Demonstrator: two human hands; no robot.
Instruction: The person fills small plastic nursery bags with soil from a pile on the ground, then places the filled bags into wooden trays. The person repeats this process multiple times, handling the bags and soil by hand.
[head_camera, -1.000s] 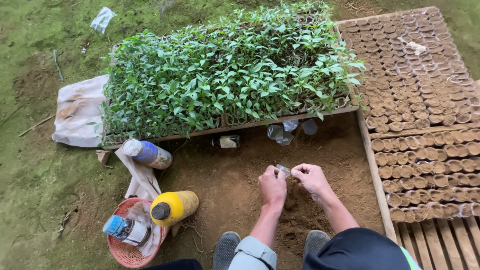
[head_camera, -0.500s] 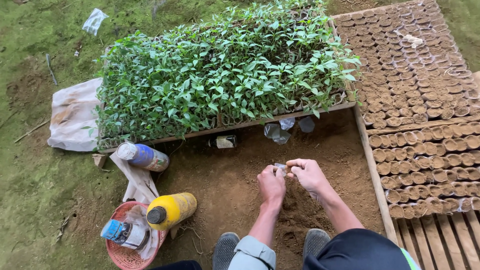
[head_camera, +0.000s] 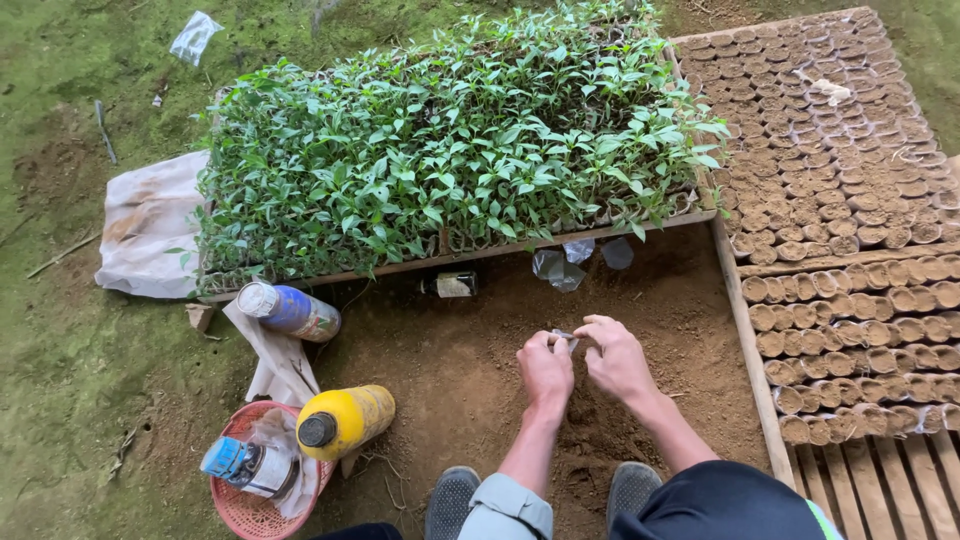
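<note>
Brown loose soil (head_camera: 480, 360) covers the ground where the person works, and both hands are low above it, close together. The left hand (head_camera: 546, 368) and the right hand (head_camera: 617, 358) meet at the fingertips, and between them they pinch a small clear plastic bag (head_camera: 564, 338) — it is thin and partly hidden by the fingers, so I cannot tell if anything is inside it. The fingers of both hands are bent inward, not spread.

Just behind the hands, near a long wooden board, some more clear plastic bags (head_camera: 560, 266) lie on the soil. Beyond the board stands a dense bed of green seedlings (head_camera: 450, 150). On the right side are many rows of small round soil-filled pots (head_camera: 850, 200) on wooden slats.

To the left of the hands a yellow plastic bottle with a black cap (head_camera: 345, 420) leans on a red plastic basket (head_camera: 240, 505), and a blue and white bottle (head_camera: 290, 310) lies on a white cloth — well apart from the hands. Two grey shoes (head_camera: 455, 500) show at the bottom edge.
</note>
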